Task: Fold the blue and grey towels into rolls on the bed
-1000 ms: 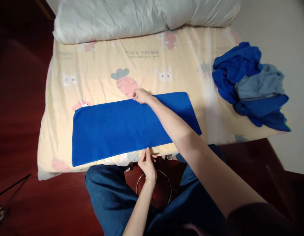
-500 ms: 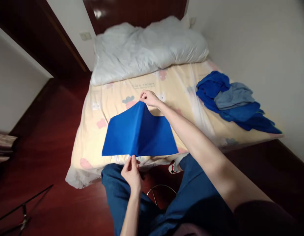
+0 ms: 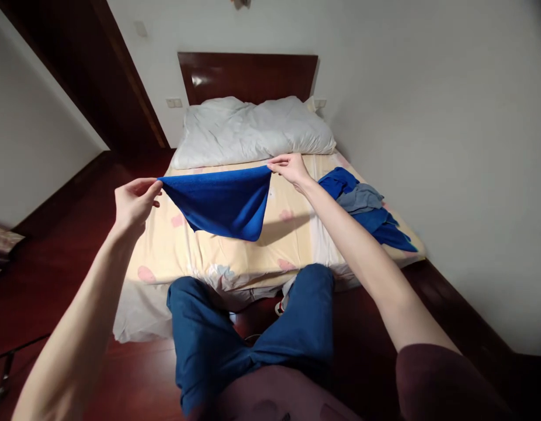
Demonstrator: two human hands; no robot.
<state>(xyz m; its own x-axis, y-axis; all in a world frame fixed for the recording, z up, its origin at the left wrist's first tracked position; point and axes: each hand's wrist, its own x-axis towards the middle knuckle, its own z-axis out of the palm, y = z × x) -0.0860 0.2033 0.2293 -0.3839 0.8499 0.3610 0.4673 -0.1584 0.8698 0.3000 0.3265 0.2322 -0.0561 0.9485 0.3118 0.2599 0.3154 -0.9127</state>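
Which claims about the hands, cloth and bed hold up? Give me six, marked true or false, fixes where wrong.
1. The left hand pinches one end of the cloth. True.
2. The pile lies on the bed, right of the cloth. True.
3. The cloth lies flat on the bed. False: it hangs between the left hand and the right hand.
4. The right hand is empty. False: it pinches the cloth's other end.
5. The quilt lies by the headboard. True.
6. The headboard is white. False: it is dark reddish brown.

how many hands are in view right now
2. The left hand pinches the left end of the upper edge of the blue cloth above the bed; the right hand pinches that edge's right end. No other hands show.
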